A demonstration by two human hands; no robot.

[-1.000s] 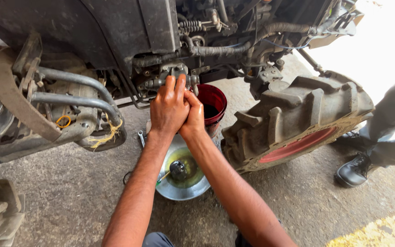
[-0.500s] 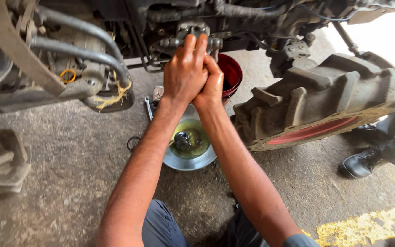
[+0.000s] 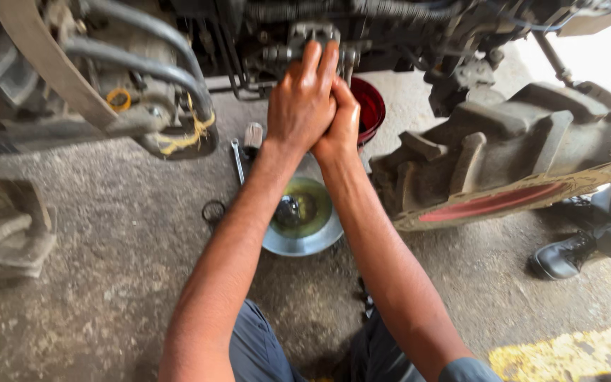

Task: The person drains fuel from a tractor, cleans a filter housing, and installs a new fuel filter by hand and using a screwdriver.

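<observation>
Both my hands are raised to a grey metal fitting (image 3: 312, 32) on the underside of a large machine. My left hand (image 3: 304, 106) lies over my right hand (image 3: 344, 120), fingers stretched up against the fitting. My right hand is curled tight beneath it; what it grips is hidden. Below my forearms, on the concrete floor, sits a shallow metal bowl (image 3: 298, 247) holding yellowish oil and a small dark part.
A red container (image 3: 370, 110) stands behind my hands. A spanner (image 3: 237, 159), a small cylindrical filter (image 3: 252, 136) and a black ring (image 3: 213, 211) lie left of the bowl. A lugged tyre (image 3: 518, 163) is at right, hoses (image 3: 143, 67) at left, another person's black shoe (image 3: 567, 256) far right.
My hands stay clasped on the same fitting. The view has drawn closer and tipped down, so my knees and more floor show.
</observation>
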